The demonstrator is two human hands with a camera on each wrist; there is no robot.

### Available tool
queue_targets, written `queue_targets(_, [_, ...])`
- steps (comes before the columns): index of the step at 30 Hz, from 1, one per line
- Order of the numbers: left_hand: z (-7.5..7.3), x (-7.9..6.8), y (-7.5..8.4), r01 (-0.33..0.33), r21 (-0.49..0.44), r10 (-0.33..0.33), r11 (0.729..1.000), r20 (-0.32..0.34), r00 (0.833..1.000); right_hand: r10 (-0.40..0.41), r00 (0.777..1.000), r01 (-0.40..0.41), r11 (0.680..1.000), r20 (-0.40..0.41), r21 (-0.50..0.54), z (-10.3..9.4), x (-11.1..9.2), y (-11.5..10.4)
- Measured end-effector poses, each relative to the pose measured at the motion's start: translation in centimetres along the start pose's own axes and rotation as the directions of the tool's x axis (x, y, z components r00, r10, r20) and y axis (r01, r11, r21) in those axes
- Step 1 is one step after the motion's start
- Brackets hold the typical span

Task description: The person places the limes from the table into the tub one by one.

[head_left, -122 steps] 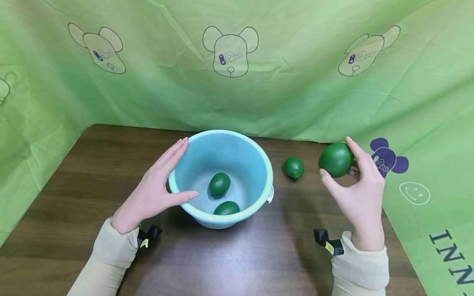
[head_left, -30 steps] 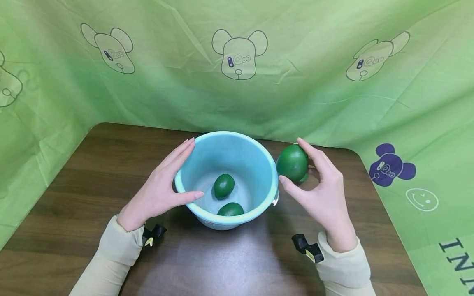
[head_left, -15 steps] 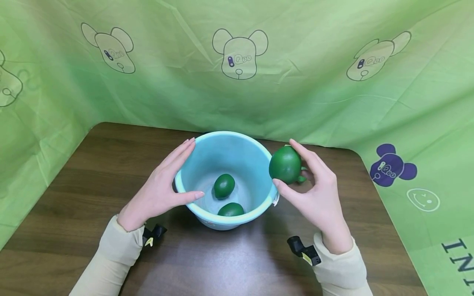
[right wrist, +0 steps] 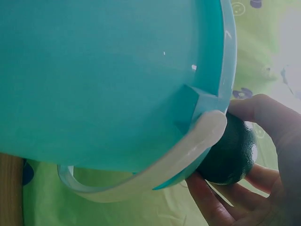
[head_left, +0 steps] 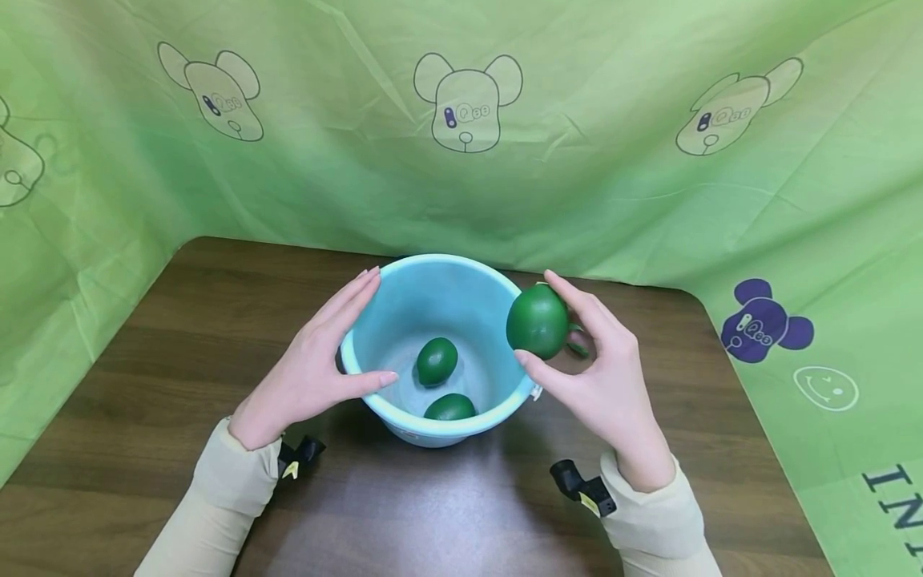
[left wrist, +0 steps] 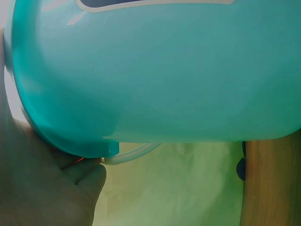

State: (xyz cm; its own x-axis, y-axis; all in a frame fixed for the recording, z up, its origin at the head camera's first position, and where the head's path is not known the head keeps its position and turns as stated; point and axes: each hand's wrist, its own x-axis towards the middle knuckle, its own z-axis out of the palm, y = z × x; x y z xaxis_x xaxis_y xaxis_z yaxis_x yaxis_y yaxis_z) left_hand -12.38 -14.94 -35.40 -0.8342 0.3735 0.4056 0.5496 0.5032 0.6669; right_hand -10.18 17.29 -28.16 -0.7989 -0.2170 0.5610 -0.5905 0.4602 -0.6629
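In the head view, a light blue bucket (head_left: 433, 433) stands on the wooden table with two green limes, a lime (head_left: 437, 361) near the middle of its floor and another lime (head_left: 450, 407) by the near wall. My left hand (head_left: 310, 369) grips the left rim, thumb over the inside. In the left wrist view its fingers (left wrist: 91, 181) curl at the rim by the handle hinge. My right hand (head_left: 598, 365) pinches a lime (head_left: 538, 322) between thumb and fingers, overlapping the bucket's right rim. The right wrist view has this lime (right wrist: 230, 153) just beyond the rim.
One more lime (head_left: 578, 343) lies on the table (head_left: 216, 336) right of the bucket, mostly hidden behind my right hand. The white bucket handle (right wrist: 155, 174) hangs down outside. A green printed cloth (head_left: 461, 200) rises behind and at both sides of the table.
My right hand has carried its lime leftward from the table's right side to the bucket's right rim. The left hand has stayed on the bucket; the two limes inside have not moved.
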Motion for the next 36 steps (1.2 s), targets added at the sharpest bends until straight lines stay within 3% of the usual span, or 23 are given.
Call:
queue_targets(8, [0.0, 0.0, 0.0, 0.002, -0.004, -0.002, 1.0, -0.001, 1.0, 0.002, 1.0, -0.002, 1.0, 0.017, 0.004, 0.4, 0.1, 0.4])
queue_targets(24, [0.1, -0.1, 0.0, -0.001, -0.007, 0.001, 1.0, -0.002, 1.0, -0.034, 0.998, 0.03, 0.997, 0.056, 0.068, 0.9, 0.7, -0.8])
queue_targets(36, [0.1, -0.1, 0.1, 0.003, -0.009, -0.003, 1.0, 0.002, 1.0, -0.034, 0.997, 0.03, 0.998, 0.072, 0.056, 1.9, 0.5, 1.8])
